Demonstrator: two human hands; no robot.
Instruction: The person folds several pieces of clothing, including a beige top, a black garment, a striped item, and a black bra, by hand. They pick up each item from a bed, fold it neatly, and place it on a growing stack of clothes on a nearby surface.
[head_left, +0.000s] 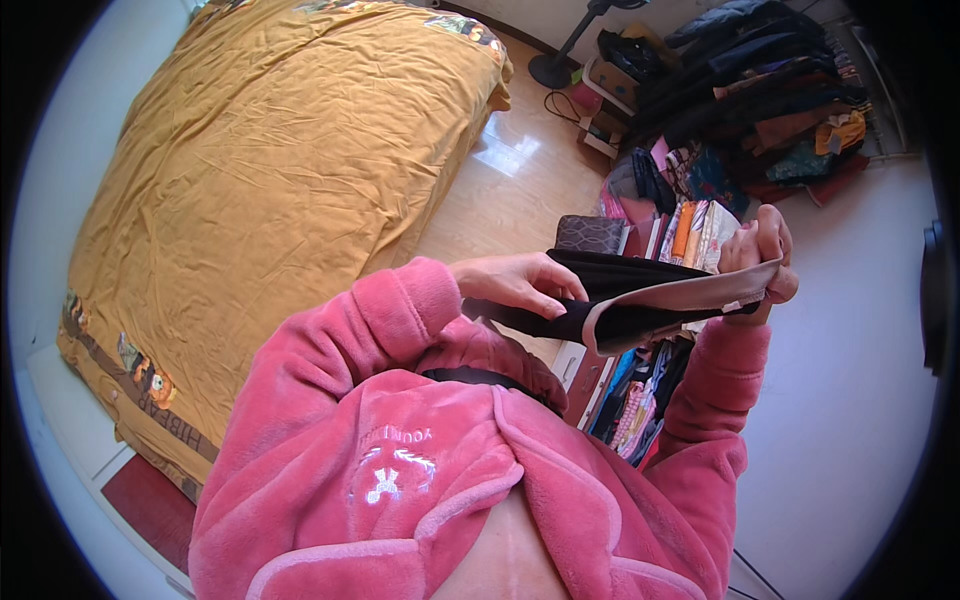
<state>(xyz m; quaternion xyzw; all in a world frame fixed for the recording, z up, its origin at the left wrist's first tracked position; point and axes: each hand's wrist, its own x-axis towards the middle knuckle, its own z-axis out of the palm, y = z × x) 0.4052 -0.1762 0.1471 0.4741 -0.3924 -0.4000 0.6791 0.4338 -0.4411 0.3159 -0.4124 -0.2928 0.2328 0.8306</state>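
Observation:
A black garment (630, 330) with a wide beige band is stretched out in front of my chest. My right hand (761, 251) is closed in a fist around the end of the beige band, near a small white tag. My left hand (525, 283) holds the black cloth between thumb and fingers, left of the band's opening. Part of the cloth hangs behind my left fingers and is hidden. Both arms are in the sleeves of a pink fleece top (450, 450).
A bed with a mustard-yellow sheet (300, 150) is at the left. Beyond the garment are a drawer unit (585, 382) with folded clothes, a patterned box (590, 234) and heaped dark clothes (750, 67). A black stand (551, 71) rests on the wooden floor (517, 180). A white wall (840, 375) is at right.

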